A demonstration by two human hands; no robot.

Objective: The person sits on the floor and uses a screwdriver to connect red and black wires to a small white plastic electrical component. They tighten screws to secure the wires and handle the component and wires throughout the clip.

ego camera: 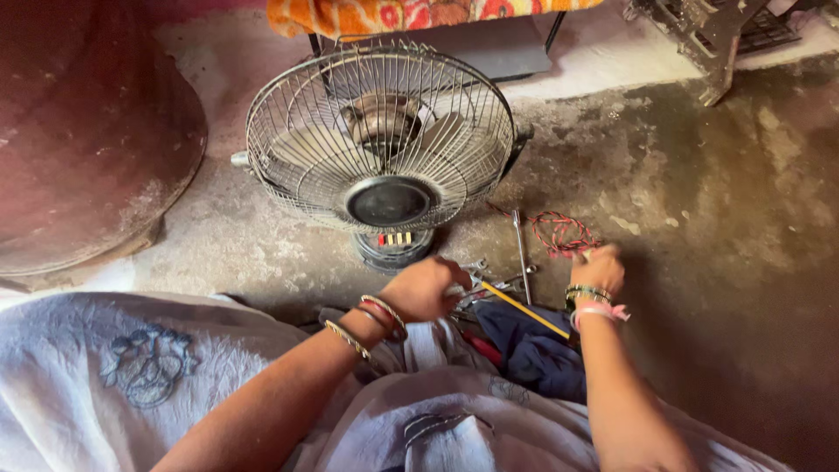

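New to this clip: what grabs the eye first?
The table fan with its round wire cage, standing on the concrete floor at centre top. Just below it, the left hand reaches among metal tools, while the right hand touches a twisted red-and-black wire. A yellow-handled tool lies between them.

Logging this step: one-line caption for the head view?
Left hand over metal tools, right hand at twisted wire, before a table fan.

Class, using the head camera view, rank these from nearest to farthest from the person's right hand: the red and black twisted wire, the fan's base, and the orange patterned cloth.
From the right hand:
1. Red and black twisted wire, on the floor just above the hand, seemingly touching it.
2. Fan's base, to its left.
3. Orange patterned cloth, along the top edge.
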